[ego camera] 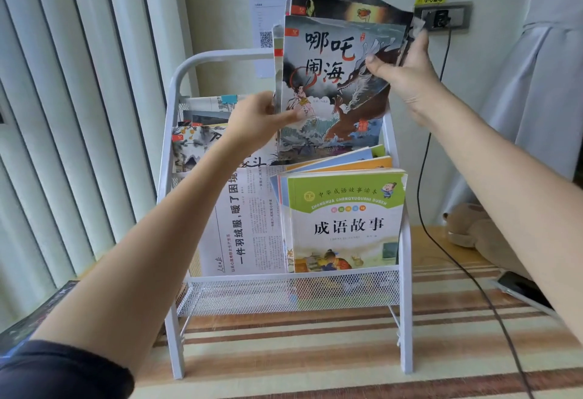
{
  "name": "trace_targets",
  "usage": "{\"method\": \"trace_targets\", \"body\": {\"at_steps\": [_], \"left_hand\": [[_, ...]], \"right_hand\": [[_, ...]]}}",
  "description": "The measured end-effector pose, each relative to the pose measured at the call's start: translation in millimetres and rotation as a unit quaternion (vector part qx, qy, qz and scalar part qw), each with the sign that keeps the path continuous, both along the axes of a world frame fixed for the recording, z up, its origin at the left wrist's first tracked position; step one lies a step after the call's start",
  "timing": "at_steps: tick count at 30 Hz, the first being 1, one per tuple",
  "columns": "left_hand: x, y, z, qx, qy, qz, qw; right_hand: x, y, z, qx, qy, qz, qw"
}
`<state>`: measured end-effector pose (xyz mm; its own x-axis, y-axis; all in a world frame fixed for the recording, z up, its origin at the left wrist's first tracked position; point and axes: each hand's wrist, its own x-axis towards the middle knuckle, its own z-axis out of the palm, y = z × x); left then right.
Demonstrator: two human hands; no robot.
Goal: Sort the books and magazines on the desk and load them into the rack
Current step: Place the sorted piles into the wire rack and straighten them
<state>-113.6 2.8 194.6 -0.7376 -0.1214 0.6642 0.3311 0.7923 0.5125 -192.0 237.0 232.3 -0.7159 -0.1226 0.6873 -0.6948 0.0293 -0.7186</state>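
Both hands up at a fanned stack of picture books [334, 83], above the white rack [220, 56] on the striped table [315, 360]. Left hand [255, 120] at the stack's lower left edge, thumb laid across the front cover's corner, the other fingers curled behind: gripping the stack. Right hand [407, 67] at the upper right corner, thumb pressed on the front cover near the dragon, fingers [421, 40] wrapped behind the fanned edges of the rear books: also gripping. Stack upright, tilted a little, its lower edge down behind the front tier's books, over the right half of the rack; whether resting in a tier, cannot tell.

In the front tier, a green book [347, 221] at right with more books behind it, and a folded newspaper [243, 218] at left. In the tiers behind, at left, an ink-painting book [195, 146] and further papers.

On the table at right, a phone [523, 291] and a brown plush toy [470, 225]; a black cable [422, 184] down from the wall socket [441, 16]. At the lower left, a dark book [28, 319].
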Motion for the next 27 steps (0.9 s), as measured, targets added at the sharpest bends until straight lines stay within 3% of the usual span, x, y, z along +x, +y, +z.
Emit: {"method": "trace_targets", "body": {"at_steps": [3,7,9,12,17,20,22,27], "left_hand": [[4.6,-2.2,0.7,-0.020,-0.044,-0.012,0.999],[2.1,3.3,-5.3,-0.172,-0.055,0.082,0.980],[2.6,0.9,-3.7,-0.200,-0.085,0.090,0.972],[3.4,-5.3,4.4,-0.179,-0.139,0.024,0.974],[-2.3,-4.6,-3.4,-0.214,-0.082,0.092,0.969],[8.9,-11.0,4.9,-0.172,-0.160,-0.018,0.972],[10.5,-13.7,7.3,-0.152,-0.162,-0.038,0.974],[4.2,-11.2,4.7,-0.141,-0.172,0.005,0.975]], "right_hand": [[-6.0,2.6,-1.0,-0.003,-0.017,0.012,1.000],[-4.3,3.7,-3.5,0.009,0.009,0.008,1.000],[-6.0,5.3,-5.4,0.012,0.022,0.017,1.000],[-6.6,7.6,-0.5,0.029,0.009,0.026,0.999],[-8.5,15.2,9.5,0.080,-0.030,0.034,0.996],[-4.7,14.5,13.9,0.102,-0.038,0.018,0.994],[0.4,10.9,16.8,0.113,-0.040,0.011,0.993],[10.9,3.3,18.3,0.043,0.067,-0.053,0.995]]}}
